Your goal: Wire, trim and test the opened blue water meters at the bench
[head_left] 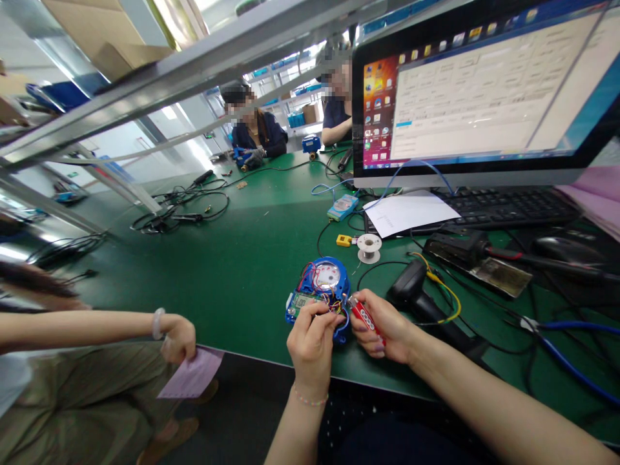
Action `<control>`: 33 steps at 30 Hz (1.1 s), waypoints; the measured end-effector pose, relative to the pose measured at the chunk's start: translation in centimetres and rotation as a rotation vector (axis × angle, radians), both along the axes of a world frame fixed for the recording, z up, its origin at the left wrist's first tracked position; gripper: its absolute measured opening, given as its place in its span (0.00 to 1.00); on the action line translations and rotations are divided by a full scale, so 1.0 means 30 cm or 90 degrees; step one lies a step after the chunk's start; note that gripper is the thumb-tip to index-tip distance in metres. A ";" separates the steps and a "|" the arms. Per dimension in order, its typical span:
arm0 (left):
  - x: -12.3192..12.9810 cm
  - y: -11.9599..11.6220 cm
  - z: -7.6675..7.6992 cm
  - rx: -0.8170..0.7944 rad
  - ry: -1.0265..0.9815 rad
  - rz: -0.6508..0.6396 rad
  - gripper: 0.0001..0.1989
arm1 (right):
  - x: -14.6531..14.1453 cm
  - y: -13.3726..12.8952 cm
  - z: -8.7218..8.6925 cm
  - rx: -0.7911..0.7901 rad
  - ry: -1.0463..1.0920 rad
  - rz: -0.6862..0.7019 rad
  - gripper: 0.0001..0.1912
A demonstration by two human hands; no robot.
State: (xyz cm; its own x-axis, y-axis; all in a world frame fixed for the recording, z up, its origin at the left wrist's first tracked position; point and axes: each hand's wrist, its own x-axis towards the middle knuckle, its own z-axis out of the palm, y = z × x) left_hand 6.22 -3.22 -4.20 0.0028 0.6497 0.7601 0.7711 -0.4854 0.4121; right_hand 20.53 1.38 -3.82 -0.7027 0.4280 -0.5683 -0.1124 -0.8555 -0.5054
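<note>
A blue round meter (345, 279) with its inside exposed lies near the table's front edge, showing a white dial, a green circuit board (304, 301) with a small display, and thin coloured wires (335, 302). My left hand (312, 336) is closed in a pinch over the board, fingertips at the wires; the exact wire between them is hidden. In my right hand (387, 326) is a red lighter (368, 320), its metal top close to the wires at the meter's right side. I cannot make out clearly whether it is lit.
Behind the meter stand a solder wire spool (369, 248) and a yellow connector (343, 240). A black barcode scanner (411, 284) and cables lie to the right, below a monitor (475, 97) and keyboard (508, 210). At left, another person's hand (179, 339) holds pink paper (194, 374).
</note>
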 end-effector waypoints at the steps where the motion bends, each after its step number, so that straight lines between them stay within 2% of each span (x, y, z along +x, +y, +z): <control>1: 0.000 0.000 -0.001 -0.001 -0.002 -0.001 0.04 | -0.001 -0.001 0.000 0.003 0.001 -0.007 0.30; 12: 0.000 0.000 -0.003 0.001 -0.007 -0.004 0.05 | 0.000 -0.023 0.001 0.027 -0.007 -0.005 0.32; 22: 0.000 -0.001 -0.001 0.004 -0.008 0.004 0.03 | 0.003 -0.017 -0.006 0.038 -0.006 0.005 0.30; 29: -0.001 0.003 -0.010 0.000 -0.017 -0.004 0.04 | 0.004 -0.027 -0.011 0.103 -0.050 0.035 0.31; 33: 0.000 0.002 -0.010 -0.002 -0.025 -0.006 0.04 | 0.004 -0.030 -0.012 0.106 -0.047 0.036 0.31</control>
